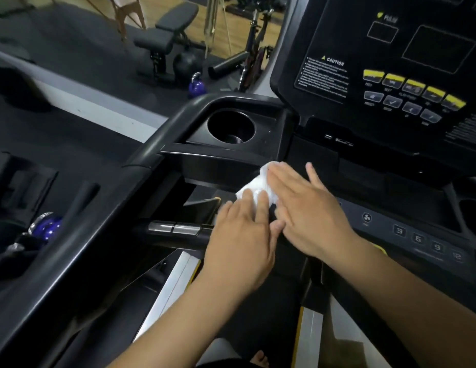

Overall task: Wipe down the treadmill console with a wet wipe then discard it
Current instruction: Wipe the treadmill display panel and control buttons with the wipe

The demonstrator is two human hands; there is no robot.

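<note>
My left hand (240, 235) lies flat, fingers together, tips pressing the near edge of the crumpled white wet wipe (258, 185). My right hand (308, 211), fingers slightly spread, flattens the wipe's far part against the black treadmill console (407, 229), just below one round cup holder (231, 125). Beyond: dark gym floor, one black padded bench (165, 35), two purple kettlebells (196, 87).

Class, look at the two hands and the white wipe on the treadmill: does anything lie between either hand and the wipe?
Nothing visible does. The left hand and right hand both rest flat on the wipe, pressing it against the console.
</note>
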